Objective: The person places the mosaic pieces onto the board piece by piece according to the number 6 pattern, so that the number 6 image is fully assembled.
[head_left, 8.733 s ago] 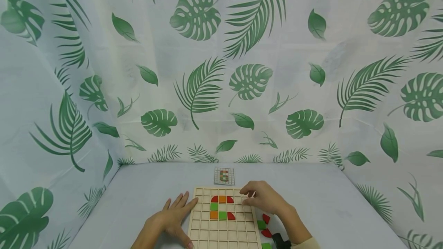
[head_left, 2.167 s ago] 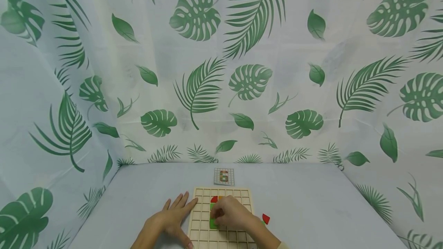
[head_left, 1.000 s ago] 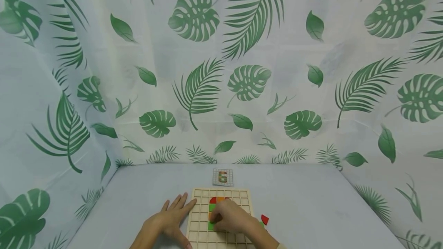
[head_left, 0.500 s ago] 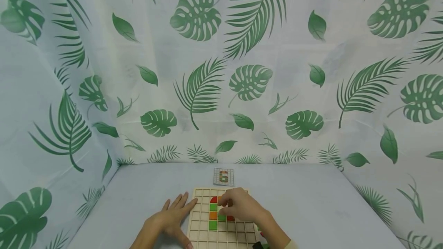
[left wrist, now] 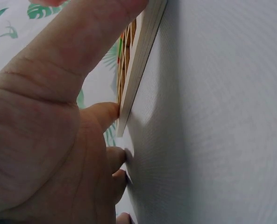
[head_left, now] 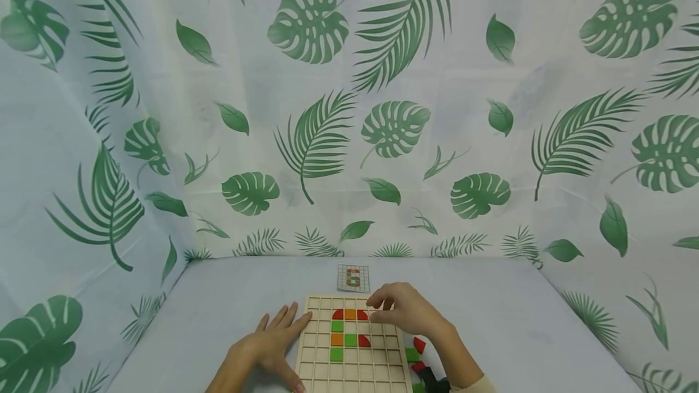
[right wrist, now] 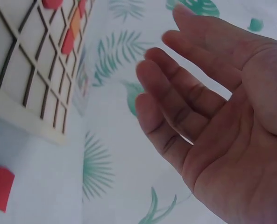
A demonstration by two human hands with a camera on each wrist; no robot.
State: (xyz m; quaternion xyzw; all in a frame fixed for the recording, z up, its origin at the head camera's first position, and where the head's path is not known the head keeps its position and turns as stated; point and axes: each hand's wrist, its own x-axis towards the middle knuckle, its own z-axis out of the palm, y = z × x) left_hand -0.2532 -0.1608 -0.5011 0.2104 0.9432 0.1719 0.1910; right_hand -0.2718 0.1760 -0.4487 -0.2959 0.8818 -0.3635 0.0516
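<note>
A wooden grid board [head_left: 322,375] lies on the table, its cells partly filled with coloured tiles. Red quarter-round tiles flank an orange square [head_left: 351,314] in the upper row. Below sit a green square, an orange square, another green square and a red quarter-round [head_left: 363,341]. One more green square [head_left: 337,354] lies under the lower orange one. My left hand [head_left: 267,344] is spread flat at the board's left edge, thumb and index finger touching it. Over the board's upper right hovers my right hand [head_left: 409,308], fingers loosely bent; in the right wrist view its palm [right wrist: 250,149] holds nothing.
Behind the board lies a small card [head_left: 353,278] with a gridded figure like a 6. Loose green tiles [head_left: 412,355] and red tiles [head_left: 419,344] lie right of the board, beside a black wrist device [head_left: 434,381]. Leaf-patterned cloth rises behind and at the sides.
A green square has been added below the lower orange one since the oldest frame. My right hand has let go, lifted and drawn back to the upper right. The left hand stays put.
</note>
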